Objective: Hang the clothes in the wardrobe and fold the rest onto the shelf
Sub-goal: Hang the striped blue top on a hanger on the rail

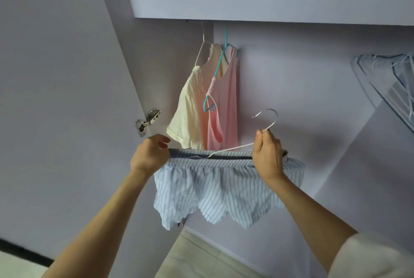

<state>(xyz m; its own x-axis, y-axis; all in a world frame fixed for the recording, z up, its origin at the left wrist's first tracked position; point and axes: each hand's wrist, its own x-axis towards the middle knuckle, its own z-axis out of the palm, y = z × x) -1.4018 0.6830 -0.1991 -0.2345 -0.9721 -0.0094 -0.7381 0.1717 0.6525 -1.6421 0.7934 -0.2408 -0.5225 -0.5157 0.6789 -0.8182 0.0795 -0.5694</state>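
Observation:
Blue-and-white striped shorts (224, 190) hang by their waistband from a white wire hanger (265, 120), held up inside the wardrobe. My right hand (267, 156) grips the hanger just below its hook, over the right part of the waistband. My left hand (150, 154) pinches the waistband's left end. Behind them a cream top (192, 100) hangs on a white hanger and a pink top (226, 107) on a teal hanger (218, 64), both under the shelf.
A white shelf (268, 1) spans the top of the wardrobe. The open door (56, 76) with its metal hinge (147, 120) stands at the left. A bundle of spare hangers (389, 89) hangs at the right. The wardrobe's back wall (313, 76) lies behind.

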